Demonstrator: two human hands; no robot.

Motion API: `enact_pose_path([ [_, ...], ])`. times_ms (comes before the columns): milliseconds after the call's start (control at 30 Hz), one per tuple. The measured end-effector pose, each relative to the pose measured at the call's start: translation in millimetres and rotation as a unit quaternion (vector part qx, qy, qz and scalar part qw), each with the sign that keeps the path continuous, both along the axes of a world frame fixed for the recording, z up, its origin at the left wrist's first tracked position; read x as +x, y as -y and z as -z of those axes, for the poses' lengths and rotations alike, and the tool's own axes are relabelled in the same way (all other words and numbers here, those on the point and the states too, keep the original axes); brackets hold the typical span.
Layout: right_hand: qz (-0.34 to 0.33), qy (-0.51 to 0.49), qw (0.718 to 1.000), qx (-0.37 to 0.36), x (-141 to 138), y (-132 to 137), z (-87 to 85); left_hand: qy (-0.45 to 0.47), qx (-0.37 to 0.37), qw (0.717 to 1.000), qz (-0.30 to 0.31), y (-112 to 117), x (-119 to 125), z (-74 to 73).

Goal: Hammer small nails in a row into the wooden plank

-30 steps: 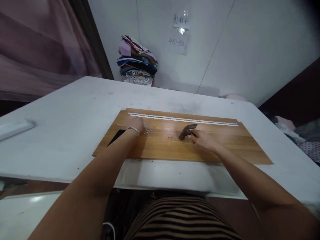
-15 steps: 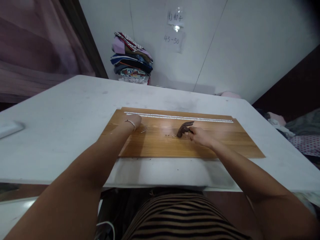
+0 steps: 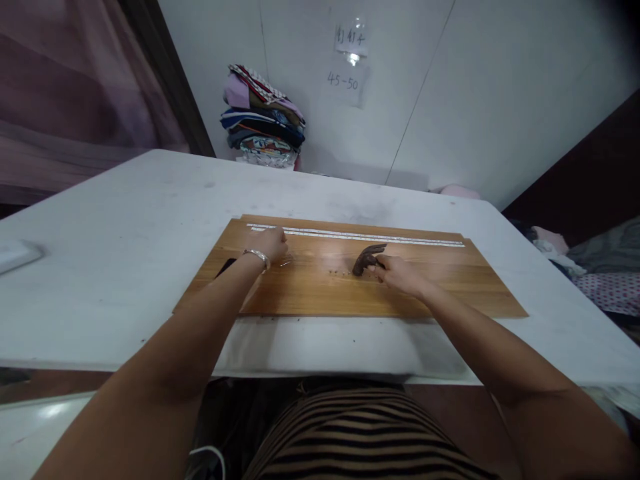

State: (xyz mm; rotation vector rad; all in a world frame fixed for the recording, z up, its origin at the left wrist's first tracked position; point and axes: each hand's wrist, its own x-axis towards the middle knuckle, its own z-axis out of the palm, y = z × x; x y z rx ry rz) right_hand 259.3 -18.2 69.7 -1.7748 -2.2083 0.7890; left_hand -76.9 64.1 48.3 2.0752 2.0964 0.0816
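Observation:
My right hand [image 3: 397,273] is wrapped round the handle of a dark claw hammer [image 3: 367,260], whose head is low over the wooden board [image 3: 300,293]. Left of the hammer head, a short row of nail heads [image 3: 336,272] shows in the board. My left hand [image 3: 274,245], with a bracelet at the wrist, is over the left part of the board, fingers bent together. Beside its fingertips lie several loose nails [image 3: 287,261]. Whatever those fingers pinch is too small to make out. A black object [image 3: 226,267] is partly hidden behind my left forearm.
Two white measuring strips [image 3: 360,236] run along the board's far edge. The board lies on a white table [image 3: 125,220]. Folded cloths [image 3: 264,120] are stacked by the wall, and a white object [image 3: 17,255] is at the table's left.
My left hand has shifted slightly right beside the loose nails, and the black object behind its forearm has come into view. My right hand and the hammer have stayed nearly still.

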Motion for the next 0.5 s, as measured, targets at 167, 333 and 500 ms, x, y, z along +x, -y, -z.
enact_pose_path([
  [167,0.0,-0.005,1.0,0.007,0.6,-0.5,3.0,0.098,0.028,0.993,0.051,20.7,36.2,13.1],
  [333,-0.007,-0.012,1.0,0.014,0.3,0.3,0.3,0.112,0.0,0.992,0.059,30.9,65.0,26.7],
  [500,0.002,0.001,1.0,-0.002,-0.9,2.7,-0.3,0.062,0.019,0.996,0.067,39.4,76.4,27.2],
])
